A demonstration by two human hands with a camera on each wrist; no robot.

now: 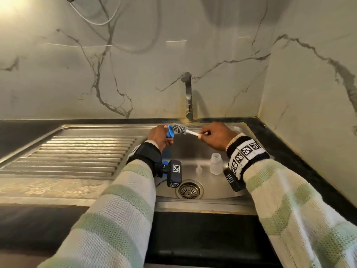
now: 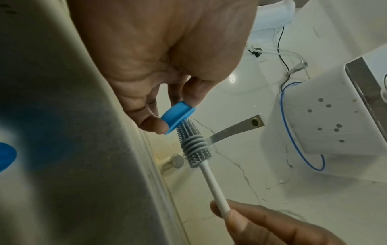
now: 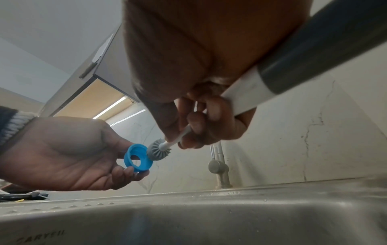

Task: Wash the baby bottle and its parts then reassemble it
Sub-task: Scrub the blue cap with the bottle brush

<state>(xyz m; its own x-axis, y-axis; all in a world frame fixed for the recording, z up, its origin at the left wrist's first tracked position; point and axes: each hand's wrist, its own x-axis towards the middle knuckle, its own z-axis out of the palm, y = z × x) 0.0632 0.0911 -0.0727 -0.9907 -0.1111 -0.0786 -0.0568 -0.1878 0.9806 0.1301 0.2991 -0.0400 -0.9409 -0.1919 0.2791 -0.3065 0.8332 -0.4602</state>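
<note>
Over the sink, my left hand (image 1: 160, 135) pinches the blue screw ring (image 1: 170, 131) of the bottle by its edge. The ring (image 3: 137, 159) shows its open centre in the right wrist view. My right hand (image 1: 216, 137) grips the white handle of a grey silicone bottle brush (image 1: 180, 129), whose bristled head (image 2: 193, 145) touches the ring (image 2: 178, 118). The clear bottle body (image 1: 216, 163) stands upright in the basin below my right wrist. A small clear teat (image 1: 199, 168) sits beside it. Another blue part (image 1: 165, 163) peeks out behind my left wrist.
The steel sink basin (image 1: 193, 151) has a round drain (image 1: 189, 190) at the front. A steel tap (image 1: 189, 95) rises from the back wall, no water visible. A ribbed draining board (image 1: 77, 155) lies to the left. A black counter edge (image 1: 289, 151) runs along the right.
</note>
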